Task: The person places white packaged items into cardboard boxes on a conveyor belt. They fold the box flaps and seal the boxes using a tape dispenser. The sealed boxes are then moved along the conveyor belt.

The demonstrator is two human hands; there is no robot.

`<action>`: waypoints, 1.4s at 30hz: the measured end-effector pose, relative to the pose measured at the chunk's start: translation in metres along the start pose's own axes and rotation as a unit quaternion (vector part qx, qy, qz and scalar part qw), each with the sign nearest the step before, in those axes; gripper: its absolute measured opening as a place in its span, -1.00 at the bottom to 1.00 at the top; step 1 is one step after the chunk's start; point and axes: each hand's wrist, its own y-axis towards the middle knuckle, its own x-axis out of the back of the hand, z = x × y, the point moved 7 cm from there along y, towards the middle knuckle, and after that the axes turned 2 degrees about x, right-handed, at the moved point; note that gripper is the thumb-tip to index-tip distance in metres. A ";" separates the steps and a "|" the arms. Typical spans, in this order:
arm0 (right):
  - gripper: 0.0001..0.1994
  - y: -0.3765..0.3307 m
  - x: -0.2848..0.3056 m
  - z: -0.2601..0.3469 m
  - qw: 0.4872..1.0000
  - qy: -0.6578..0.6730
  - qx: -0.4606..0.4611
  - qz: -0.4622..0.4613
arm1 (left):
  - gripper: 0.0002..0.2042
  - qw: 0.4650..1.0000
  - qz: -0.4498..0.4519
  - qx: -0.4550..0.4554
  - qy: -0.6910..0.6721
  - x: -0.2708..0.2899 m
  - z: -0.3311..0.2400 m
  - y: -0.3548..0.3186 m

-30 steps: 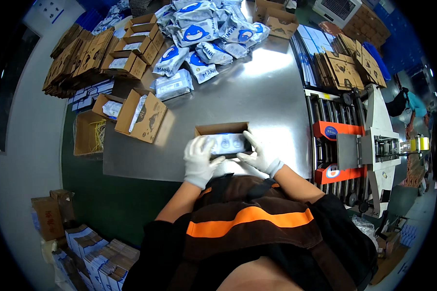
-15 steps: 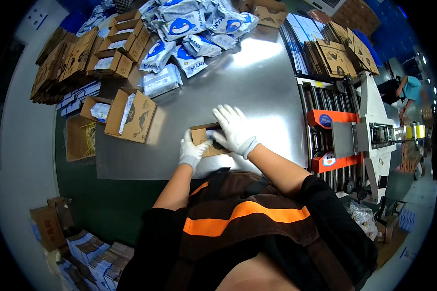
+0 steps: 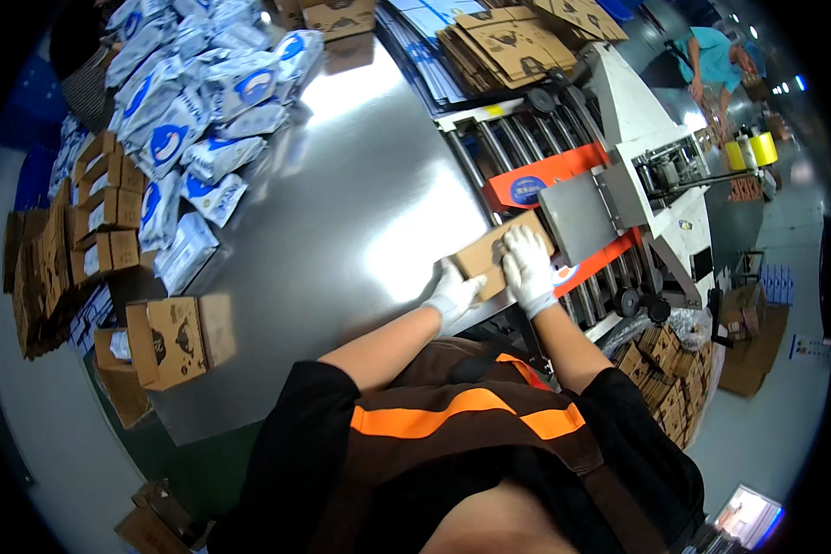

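Both my hands wear white gloves. My left hand (image 3: 453, 295) presses against the near end of a small closed brown cardboard box (image 3: 490, 251). My right hand (image 3: 529, 270) lies flat on top of the same box. The box sits at the right edge of the shiny metal table (image 3: 342, 212), right next to the roller conveyor (image 3: 503, 143) of the orange and white sealing machine (image 3: 619, 198).
A heap of blue-and-white pouches (image 3: 194, 102) covers the far left of the table. Open cartons (image 3: 171, 337) stand at the table's left edge, with flat cardboard stacks (image 3: 517, 42) beyond the conveyor. Another person in a teal shirt (image 3: 711, 55) works at the far right.
The box has gone from open with a pouch inside to closed. Both hands have slid it from the table's middle to the right, up to the conveyor.
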 end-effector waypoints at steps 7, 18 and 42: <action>-0.76 0.005 0.019 -0.009 0.947 0.280 -0.137 -0.075 | -0.24 0.938 0.031 -0.137 0.317 0.070 -0.023 0.026; -0.66 -0.028 -0.096 0.156 0.836 0.438 -0.251 0.214 | -0.59 0.686 -0.598 0.036 0.413 0.508 -0.009 -0.336; -0.38 0.103 -0.081 0.476 0.943 0.037 0.330 -0.010 | -0.26 0.846 -0.493 -0.144 0.144 0.445 0.043 -0.247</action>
